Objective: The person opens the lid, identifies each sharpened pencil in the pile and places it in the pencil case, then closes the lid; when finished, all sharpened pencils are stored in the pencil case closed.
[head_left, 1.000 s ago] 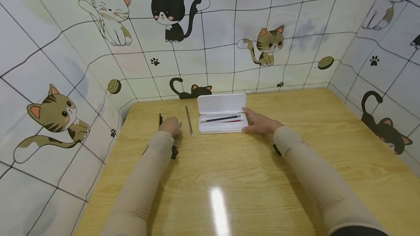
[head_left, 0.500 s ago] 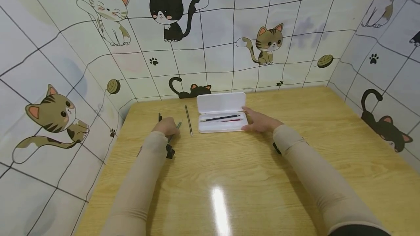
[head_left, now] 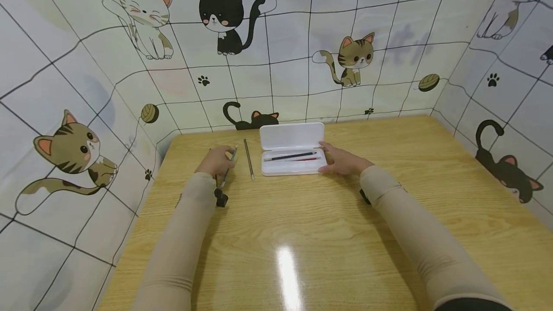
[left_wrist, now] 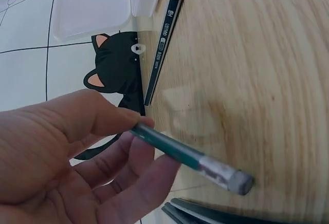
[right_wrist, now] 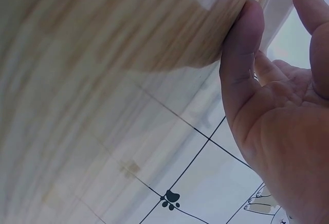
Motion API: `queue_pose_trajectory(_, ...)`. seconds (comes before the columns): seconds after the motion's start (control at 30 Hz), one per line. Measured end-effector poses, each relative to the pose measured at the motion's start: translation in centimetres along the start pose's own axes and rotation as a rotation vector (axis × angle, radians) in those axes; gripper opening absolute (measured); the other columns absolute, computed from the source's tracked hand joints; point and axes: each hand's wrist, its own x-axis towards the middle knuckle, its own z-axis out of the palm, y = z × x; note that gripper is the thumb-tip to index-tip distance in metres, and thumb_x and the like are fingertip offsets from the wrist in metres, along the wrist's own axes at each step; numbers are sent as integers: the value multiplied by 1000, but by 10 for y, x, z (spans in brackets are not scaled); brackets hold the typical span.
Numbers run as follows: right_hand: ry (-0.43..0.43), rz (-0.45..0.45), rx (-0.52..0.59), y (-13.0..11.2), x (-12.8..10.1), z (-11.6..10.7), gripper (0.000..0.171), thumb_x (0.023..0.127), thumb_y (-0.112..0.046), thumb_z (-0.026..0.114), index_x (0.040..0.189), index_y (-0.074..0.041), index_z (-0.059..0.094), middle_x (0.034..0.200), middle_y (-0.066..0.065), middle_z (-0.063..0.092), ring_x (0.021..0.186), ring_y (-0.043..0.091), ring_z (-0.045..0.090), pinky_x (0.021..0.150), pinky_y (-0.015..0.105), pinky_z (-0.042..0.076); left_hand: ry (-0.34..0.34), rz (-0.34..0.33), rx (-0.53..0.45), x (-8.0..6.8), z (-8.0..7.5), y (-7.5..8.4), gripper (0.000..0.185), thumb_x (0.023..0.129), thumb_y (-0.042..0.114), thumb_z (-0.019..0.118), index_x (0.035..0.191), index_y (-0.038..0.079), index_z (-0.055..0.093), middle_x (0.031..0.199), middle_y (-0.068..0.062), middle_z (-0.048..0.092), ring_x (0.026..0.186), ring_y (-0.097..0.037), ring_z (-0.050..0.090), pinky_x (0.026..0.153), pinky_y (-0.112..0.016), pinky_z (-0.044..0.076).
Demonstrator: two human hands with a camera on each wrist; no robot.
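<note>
My left hand [head_left: 214,161] pinches a green pencil [left_wrist: 172,149] between thumb and fingers, its grey eraser end pointing away from the palm in the left wrist view. Right of this hand a dark pencil [head_left: 249,160] lies on the table. A white pencil case [head_left: 294,171] stands with its lid [head_left: 291,137] raised at the back; inside lie a black pencil [head_left: 289,156] and a thin red one [head_left: 307,159]. At the case's right end, my right hand [head_left: 345,162] holds it, thumb by the front corner and fingers near the hinge.
More dark pencils [left_wrist: 200,212] lie below the left hand in the left wrist view. The wooden table [head_left: 328,234] meets walls [head_left: 294,76] printed with cats at the back and sides.
My left hand has lifted and shifted a little left and back, with the green pencil now showing beside its fingers. The right hand stays at the case.
</note>
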Motion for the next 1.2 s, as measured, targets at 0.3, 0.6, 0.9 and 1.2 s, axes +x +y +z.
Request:
queue_pose_trajectory(0.3, 7, 20, -9, -1, 0, 1, 100, 97, -35, 70, 164, -18, -1, 165, 13, 22, 56, 20, 51, 59, 35, 49, 40, 27, -6, -4, 0, -3, 48, 101, 13, 60, 147, 4, 47, 124, -25, 62, 74, -26, 68, 70, -39, 59)
queue_pose_trajectory(0.6, 4, 24, 8, -2, -1, 1, 100, 97, -34, 70, 164, -17, -2, 166, 14, 20, 60, 21, 51, 60, 35, 49, 55, 47, -47, -4, -4, -1, 52, 99, 8, 62, 149, 5, 47, 126, -24, 60, 92, -34, 68, 78, -45, 59)
queue_pose_trajectory(0.9, 0, 25, 17, -1, 1, 0, 101, 96, -34, 71, 164, -18, -3, 166, 13, 19, 58, 20, 50, 58, 34, 49, 69, 70, -42, -10, -7, 11, 52, 98, 4, 58, 148, 5, 47, 125, -25, 60, 97, -37, 68, 75, -42, 60)
queue_pose_trajectory(1.2, 7, 6, 17, -3, -2, 1, 100, 97, -30, 71, 164, -16, -2, 166, 16, 19, 56, 20, 50, 57, 36, 49, 122, 128, -17, -6, -4, 21, 51, 98, 5, 58, 148, 7, 49, 118, -21, 63, 93, -31, 67, 74, -38, 59)
